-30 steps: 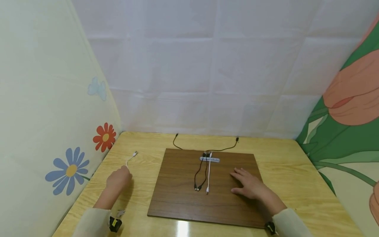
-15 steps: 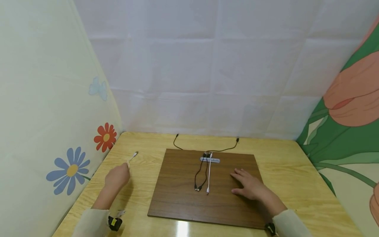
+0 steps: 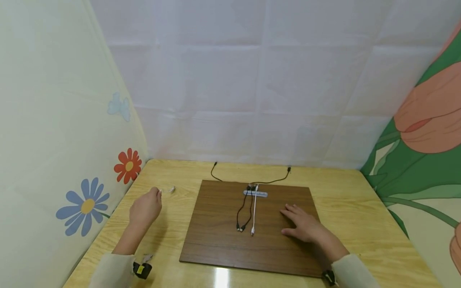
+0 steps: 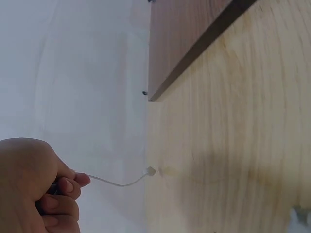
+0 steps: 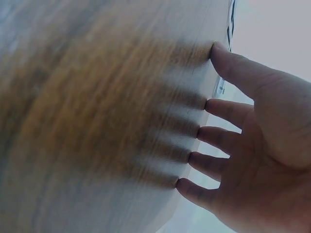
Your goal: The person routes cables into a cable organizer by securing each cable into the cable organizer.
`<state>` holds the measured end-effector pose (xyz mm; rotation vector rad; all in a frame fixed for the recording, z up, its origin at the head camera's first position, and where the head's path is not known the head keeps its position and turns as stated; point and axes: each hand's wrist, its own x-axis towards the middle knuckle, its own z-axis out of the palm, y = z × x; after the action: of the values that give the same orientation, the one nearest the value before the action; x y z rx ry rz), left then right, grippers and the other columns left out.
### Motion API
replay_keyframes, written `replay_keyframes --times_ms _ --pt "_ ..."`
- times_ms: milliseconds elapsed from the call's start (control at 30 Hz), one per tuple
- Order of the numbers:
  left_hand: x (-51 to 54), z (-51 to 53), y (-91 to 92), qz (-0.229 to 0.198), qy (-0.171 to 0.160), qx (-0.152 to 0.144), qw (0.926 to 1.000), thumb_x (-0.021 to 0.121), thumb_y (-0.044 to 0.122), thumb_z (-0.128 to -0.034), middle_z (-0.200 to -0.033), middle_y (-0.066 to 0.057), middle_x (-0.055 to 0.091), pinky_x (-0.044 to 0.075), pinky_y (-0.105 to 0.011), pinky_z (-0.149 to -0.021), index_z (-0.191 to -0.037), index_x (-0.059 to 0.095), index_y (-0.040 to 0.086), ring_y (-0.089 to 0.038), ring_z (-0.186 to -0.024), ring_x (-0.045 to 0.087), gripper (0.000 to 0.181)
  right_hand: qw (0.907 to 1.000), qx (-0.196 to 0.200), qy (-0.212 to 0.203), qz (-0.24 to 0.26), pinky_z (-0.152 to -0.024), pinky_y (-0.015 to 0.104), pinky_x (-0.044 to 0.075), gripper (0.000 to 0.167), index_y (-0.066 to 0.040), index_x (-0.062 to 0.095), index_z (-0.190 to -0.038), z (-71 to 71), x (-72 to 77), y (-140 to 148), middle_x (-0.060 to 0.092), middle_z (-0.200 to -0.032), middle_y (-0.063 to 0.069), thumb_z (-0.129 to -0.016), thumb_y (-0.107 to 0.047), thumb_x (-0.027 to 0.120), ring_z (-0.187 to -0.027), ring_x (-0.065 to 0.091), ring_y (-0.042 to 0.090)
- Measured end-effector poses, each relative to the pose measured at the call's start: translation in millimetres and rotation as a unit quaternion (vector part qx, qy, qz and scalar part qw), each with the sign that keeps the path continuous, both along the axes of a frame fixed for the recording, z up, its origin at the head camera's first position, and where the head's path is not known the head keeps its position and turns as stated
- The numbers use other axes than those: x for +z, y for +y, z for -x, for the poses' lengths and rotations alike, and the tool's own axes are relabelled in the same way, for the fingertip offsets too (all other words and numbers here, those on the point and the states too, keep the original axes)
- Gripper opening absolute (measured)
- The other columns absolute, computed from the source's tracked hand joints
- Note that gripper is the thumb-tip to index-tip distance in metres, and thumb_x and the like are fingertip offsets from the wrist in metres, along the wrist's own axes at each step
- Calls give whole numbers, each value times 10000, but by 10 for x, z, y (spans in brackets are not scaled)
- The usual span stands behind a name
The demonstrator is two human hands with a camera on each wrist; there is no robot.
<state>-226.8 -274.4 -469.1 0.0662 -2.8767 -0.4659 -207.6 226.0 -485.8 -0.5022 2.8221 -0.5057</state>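
Note:
My left hand (image 3: 145,209) is raised above the table at the left, its thumb and curled fingers pinching a thin white USB cable (image 4: 120,185). The cable's plug end (image 3: 172,189) sticks out to the right of the fingers. Something dark shows inside the curled fingers in the left wrist view, too hidden to identify. My right hand (image 3: 303,225) rests its spread fingertips on the brown board (image 3: 212,244). On that board lie two black cables (image 3: 237,212) and a straight white cable (image 3: 254,214), their upper ends at a pale strip (image 3: 263,195).
Another black cable (image 3: 279,180) runs behind the board's back edge, its ends on the yellow wooden table (image 3: 345,200). A small pale object (image 3: 147,258) lies by the left wrist. White sheeting (image 3: 216,100) hangs behind, with flower-patterned cloth (image 3: 86,206) at the side.
My left hand has lifted and moved slightly forward with the white cable, whose plug end has shifted to the right. The right hand stays in place on the board.

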Motion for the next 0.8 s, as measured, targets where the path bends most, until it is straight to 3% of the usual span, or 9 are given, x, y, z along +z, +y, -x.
replay_keyframes --times_ms 200,633,800 --pt "90 -28 128 -101 401 -39 9991 478 205 -1067 -597 -62 531 389 -387 -441 -1006 601 3 -217 -495 482 244 10000 0 6 -1 -1062 741 283 719 -35 495 -1473 2 -12 0 344 -1580 267 -915 -422 732 -1460 255 518" --pt "212 -69 363 -198 818 -386 9957 466 197 -1076 -576 -47 489 349 -351 -431 -975 590 7 -206 -474 453 248 10000 -20 4 7 -1068 738 278 721 -35 492 -1475 -3 -21 -6 337 -1584 266 -914 -418 734 -1462 251 519" --pt "255 -66 481 -334 926 -459 9941 480 197 -1072 -599 -62 536 380 -361 -430 -1007 607 -4 -212 -485 475 247 10000 8 25 20 -1078 726 279 720 -29 493 -1473 2 -10 -4 339 -1582 270 -915 -414 733 -1460 251 522"
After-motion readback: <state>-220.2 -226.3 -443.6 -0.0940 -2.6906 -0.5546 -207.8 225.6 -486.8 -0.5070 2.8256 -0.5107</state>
